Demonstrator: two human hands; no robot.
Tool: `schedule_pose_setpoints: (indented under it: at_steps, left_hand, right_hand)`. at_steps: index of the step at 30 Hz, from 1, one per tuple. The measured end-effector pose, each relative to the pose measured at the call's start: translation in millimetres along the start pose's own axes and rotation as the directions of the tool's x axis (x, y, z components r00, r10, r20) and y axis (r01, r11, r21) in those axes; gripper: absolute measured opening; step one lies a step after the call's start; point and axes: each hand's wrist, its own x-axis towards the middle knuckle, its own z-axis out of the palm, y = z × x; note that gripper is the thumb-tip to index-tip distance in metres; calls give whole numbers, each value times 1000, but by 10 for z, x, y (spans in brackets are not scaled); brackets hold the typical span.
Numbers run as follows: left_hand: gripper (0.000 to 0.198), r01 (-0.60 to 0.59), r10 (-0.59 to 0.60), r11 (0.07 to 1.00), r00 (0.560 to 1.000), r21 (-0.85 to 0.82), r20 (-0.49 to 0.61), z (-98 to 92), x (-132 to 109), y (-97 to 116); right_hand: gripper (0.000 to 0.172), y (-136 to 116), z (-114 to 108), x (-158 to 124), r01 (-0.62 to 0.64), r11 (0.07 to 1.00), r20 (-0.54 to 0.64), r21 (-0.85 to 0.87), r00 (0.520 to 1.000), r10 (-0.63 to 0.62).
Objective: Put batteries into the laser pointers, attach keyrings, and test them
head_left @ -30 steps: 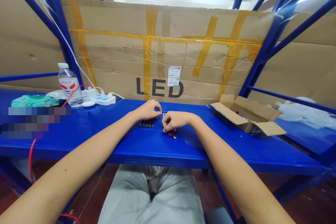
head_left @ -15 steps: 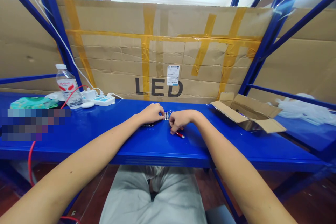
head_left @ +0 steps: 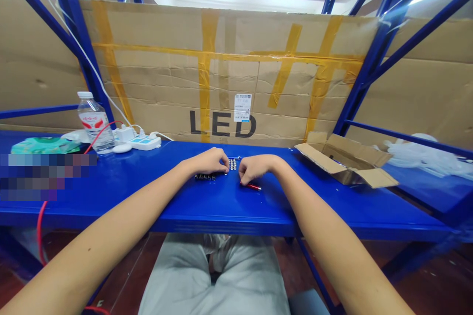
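My left hand [head_left: 213, 161] is closed in a pinch over the table, its fingertips on a small shiny metal piece [head_left: 225, 173]. Just right of those fingertips stands a cluster of small silvery pieces [head_left: 232, 163] in rows. Below the left hand lies a row of dark pieces with shiny ends [head_left: 205, 176], partly covered by the hand. My right hand [head_left: 254, 167] is curled, knuckles up, with its fingers at the left end of a slim red tube [head_left: 253, 187] with a silvery tip. The fingers hide that left end. A thin silvery-ended item [head_left: 239, 158] lies behind, between both hands.
An open cardboard box [head_left: 347, 157] sits at the right of the blue table [head_left: 229, 206]. On the left are a water bottle [head_left: 95, 125], a power strip [head_left: 145, 142], a green packet [head_left: 45, 145] and a red cable [head_left: 41, 229]. Large cardboard [head_left: 162, 83] stands behind.
My left hand has shifted slightly left and nearer me, away from the silvery cluster. The red tube now lies flatter, and my right hand has barely moved.
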Motion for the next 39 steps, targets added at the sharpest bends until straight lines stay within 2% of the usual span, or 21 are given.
schedule_pose_setpoints:
  at_steps: [5, 8, 11, 19, 22, 29, 34, 37, 39]
  left_hand:
    - [22, -36, 41, 997, 995, 63, -92, 12, 16, -48]
    - [24, -119, 128, 982, 990, 149, -52, 38, 23, -75]
    - [21, -145, 152, 972, 988, 184, -24, 56, 21, -77]
    - [12, -93, 91, 975, 996, 202, 22, 60, 25, -61]
    - [12, -70, 70, 975, 998, 209, 7, 59, 17, -51]
    - [13, -54, 55, 976, 998, 212, 2, 57, 11, -35]
    - [13, 3, -11, 980, 999, 200, 38, 73, 24, -21]
    - [11, 45, -49, 985, 999, 168, 18, 86, 26, -10]
    - [10, 48, -51, 987, 999, 151, 16, 86, 20, 6]
  right_hand:
    - [11, 39, -20, -10, 30, 999, -70, 28, 997, -28]
    - [12, 55, -30, -11, 74, 996, -151, 46, 986, -66]
    - [14, 74, -30, 1, 101, 993, -212, 66, 974, -85]
    - [15, 78, -25, 8, 145, 986, -251, 79, 961, -121]
    - [15, 69, -26, 3, 143, 986, -289, 87, 951, -112]
    - [9, 73, -9, 39, 139, 986, -474, 95, 877, -78]
    - [5, 62, 21, 76, 190, 967, -505, 172, 859, -80]
    - [5, 69, 40, 110, 212, 967, -551, 142, 828, -101]
    - [5, 74, 54, 130, 198, 973, -550, 118, 829, -102]
